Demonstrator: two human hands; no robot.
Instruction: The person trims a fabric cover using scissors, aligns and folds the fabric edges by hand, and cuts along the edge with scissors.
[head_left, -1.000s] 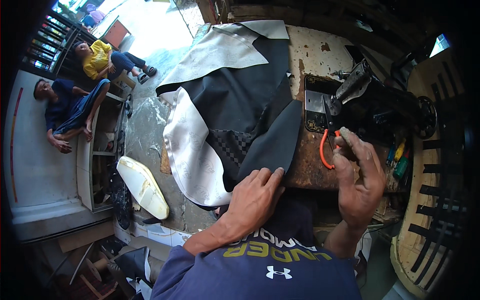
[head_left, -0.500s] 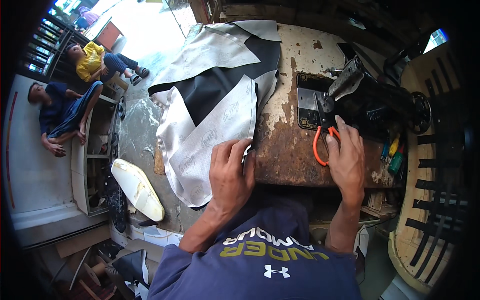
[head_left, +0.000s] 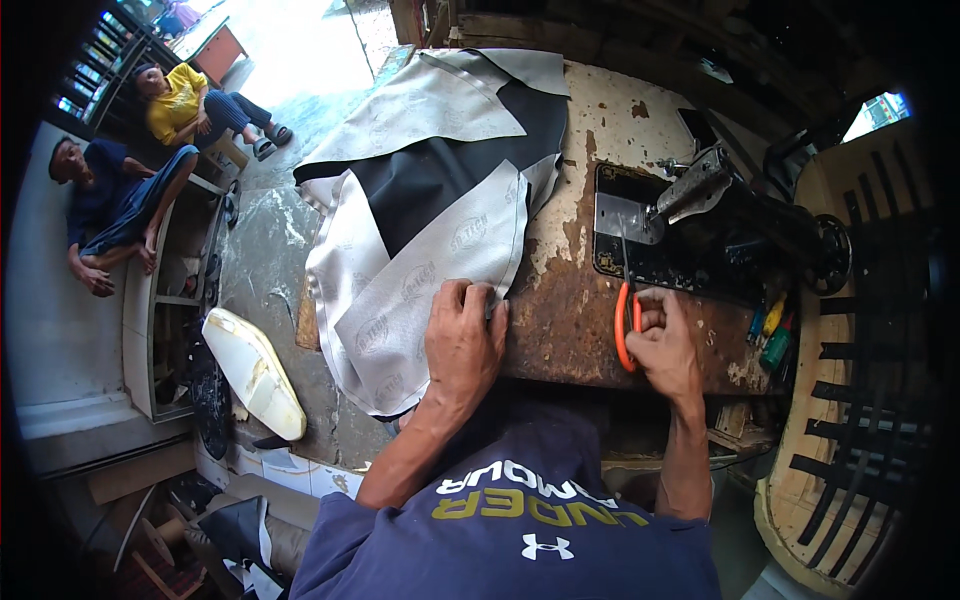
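My left hand [head_left: 466, 338] grips the right edge of a sewn cover of synthetic leather [head_left: 430, 270], its fingers curled over the border. The cover is black on one side and light grey with printed marks on the other, and it lies folded across the table. In my right hand [head_left: 664, 340] is a pair of scissors [head_left: 622, 325] with orange handles, the fingers closed at the handle loops. The blades look nearly together and point away from me toward the sewing machine [head_left: 740, 205], apart from the cover.
Screwdrivers [head_left: 774, 345] lie by the worn wooden table's [head_left: 575, 330] right edge. A slatted frame with black straps [head_left: 850, 420] stands at right. A pale foam seat pad [head_left: 255, 375] sits at left. Two people [head_left: 180, 105] sit at far left.
My right hand has closed round the scissors' handles and drawn them slightly toward me and left, blades now nearly together. My left hand stays at the cover's edge.
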